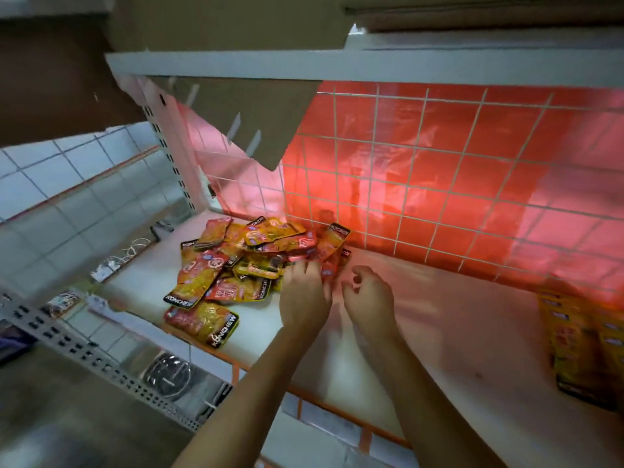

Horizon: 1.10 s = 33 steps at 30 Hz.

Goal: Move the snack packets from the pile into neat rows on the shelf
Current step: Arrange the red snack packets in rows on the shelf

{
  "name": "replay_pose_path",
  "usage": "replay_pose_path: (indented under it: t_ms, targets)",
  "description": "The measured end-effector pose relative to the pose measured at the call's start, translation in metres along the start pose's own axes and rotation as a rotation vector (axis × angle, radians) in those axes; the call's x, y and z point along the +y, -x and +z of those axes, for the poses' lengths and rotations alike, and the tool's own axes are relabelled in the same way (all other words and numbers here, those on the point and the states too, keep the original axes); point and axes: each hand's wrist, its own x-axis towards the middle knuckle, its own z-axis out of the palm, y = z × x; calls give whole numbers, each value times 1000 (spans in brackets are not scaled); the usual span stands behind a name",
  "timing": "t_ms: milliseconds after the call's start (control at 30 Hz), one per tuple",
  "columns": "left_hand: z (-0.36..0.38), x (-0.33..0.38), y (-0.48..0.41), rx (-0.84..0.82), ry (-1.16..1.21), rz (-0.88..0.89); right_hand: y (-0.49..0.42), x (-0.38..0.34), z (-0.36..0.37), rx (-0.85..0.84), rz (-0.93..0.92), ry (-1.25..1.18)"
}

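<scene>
A loose pile of orange and yellow snack packets [236,261] lies on the white shelf [422,332] at its left, against the back. My left hand [304,295] reaches onto the pile's right edge, its fingers over a packet there; whether they grip it is unclear. My right hand [369,295] hovers just to the right of the pile with fingers loosely curled and nothing in it. At the shelf's right end a row of yellow packets [580,346] lies lined up, blurred.
A white wire grid [439,184] over red backing closes the shelf's rear. Another shelf [337,67] hangs overhead with a cardboard flap [256,113] drooping from it. A perforated metal upright [101,363] and a tiled wall stand at the left.
</scene>
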Motion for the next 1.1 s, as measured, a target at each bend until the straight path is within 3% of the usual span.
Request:
replay_pose_path:
  t_ms: [100,233,467,667,833,1000,1100]
  targets:
    - [0,-12,-26,-15,33,47,-16,-13,14,-8,76,-54]
    - [-2,-8,-53,-192,37,56,-36,-18,29,-8,187,-110]
    - [9,-4,-70,-307,-91,62,-58,-12,39,7,365,-170]
    - [4,2,-66,-328,-194,141,-49,-9,37,4,346,-296]
    - [5,5,-48,-249,-202,190,-28,15,18,110,366,-504]
    - [1,22,-20,-79,24,324,4,35,-18,273,345,-613]
    - [9,33,-4,-24,337,336,26,43,-37,346,335,-719]
